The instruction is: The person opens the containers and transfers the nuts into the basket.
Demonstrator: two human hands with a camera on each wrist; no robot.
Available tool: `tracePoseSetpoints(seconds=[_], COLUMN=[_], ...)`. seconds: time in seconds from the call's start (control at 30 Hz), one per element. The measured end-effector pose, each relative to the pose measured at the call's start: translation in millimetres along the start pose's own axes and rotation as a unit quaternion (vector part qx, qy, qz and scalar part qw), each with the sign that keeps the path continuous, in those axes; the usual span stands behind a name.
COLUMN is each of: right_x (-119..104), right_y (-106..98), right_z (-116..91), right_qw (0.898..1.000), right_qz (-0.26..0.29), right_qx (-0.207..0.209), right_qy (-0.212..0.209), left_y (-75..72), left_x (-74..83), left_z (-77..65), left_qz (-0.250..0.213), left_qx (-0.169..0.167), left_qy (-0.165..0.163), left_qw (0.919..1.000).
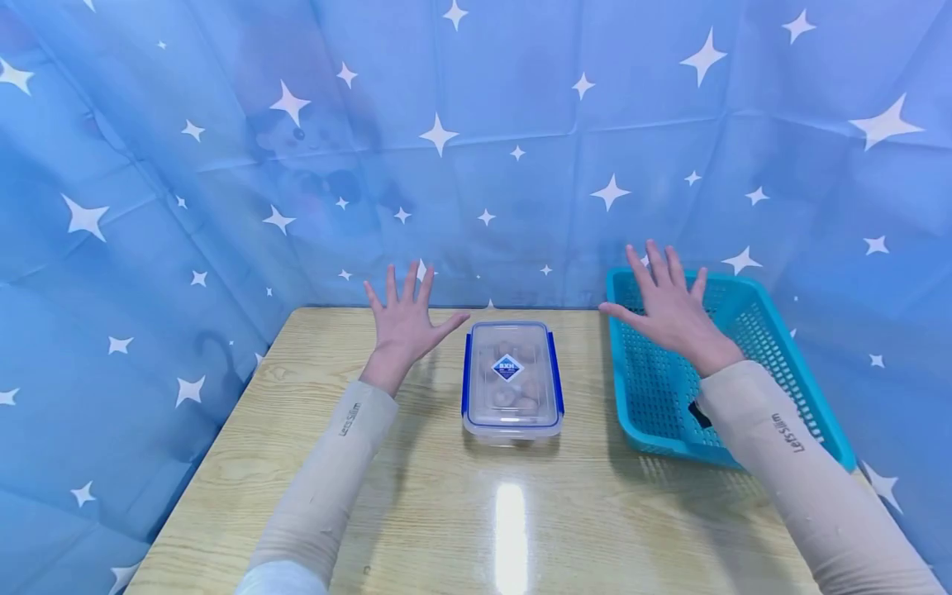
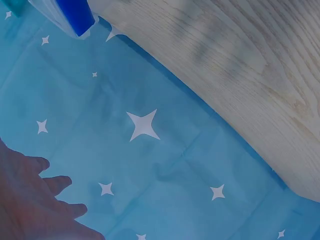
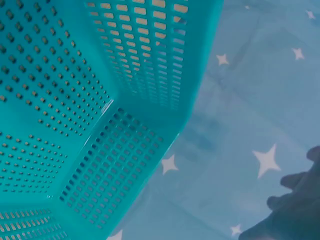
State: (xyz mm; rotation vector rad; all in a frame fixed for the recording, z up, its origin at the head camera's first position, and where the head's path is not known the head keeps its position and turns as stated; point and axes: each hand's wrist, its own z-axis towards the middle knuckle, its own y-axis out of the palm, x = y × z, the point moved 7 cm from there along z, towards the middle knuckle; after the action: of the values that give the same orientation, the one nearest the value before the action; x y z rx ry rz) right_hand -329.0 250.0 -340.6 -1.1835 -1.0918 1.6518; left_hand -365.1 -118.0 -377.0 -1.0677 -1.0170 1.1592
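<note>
A clear plastic food container (image 1: 513, 380) with blue side clips stands on the table, and several rounded items show dimly through its lid. To its left my left hand (image 1: 405, 326) is held up with fingers spread, touching nothing. My right hand (image 1: 673, 314), also spread and holding nothing, hovers over a teal plastic basket (image 1: 647, 397). A small black thing (image 1: 699, 415) lies in the basket, partly hidden by my right sleeve. In the left wrist view, fingers (image 2: 60, 184) show at the lower left; the right wrist view catches dark fingers (image 3: 295, 200) at the lower right.
The light wooden table (image 1: 245, 479) ends at the back against a blue curtain (image 1: 521, 83) with white stars, which also hangs along both sides. The basket's perforated walls rise at the table's right edge. A bright reflection lies on the front of the table.
</note>
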Motion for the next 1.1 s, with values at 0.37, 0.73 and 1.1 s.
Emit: tracePoseSetpoints(seconds=[0.37,0.73,1.1], right_x=[-17.9,-27.5,-37.6], right_y=[5.6,10.5,20.6], right_z=[-2.6,-7.6,-10.5], right_qw=[1.000,0.999,0.999], right_qz=[-0.001,0.003,0.004], right_qx=[0.000,0.002,-0.018], right_qy=[-0.013,-0.035,-0.046], left_y=[-6.7,-7.9,-5.8], left_x=[2.6,3.9,9.6], left_z=[-12.9,-24.2,-35.8], left_qz=[-0.003,-0.010,-0.021], left_qx=[0.004,0.015,0.007], left_qy=[0.008,0.017,0.037], left_qw=[1.0000,0.9997,0.9991])
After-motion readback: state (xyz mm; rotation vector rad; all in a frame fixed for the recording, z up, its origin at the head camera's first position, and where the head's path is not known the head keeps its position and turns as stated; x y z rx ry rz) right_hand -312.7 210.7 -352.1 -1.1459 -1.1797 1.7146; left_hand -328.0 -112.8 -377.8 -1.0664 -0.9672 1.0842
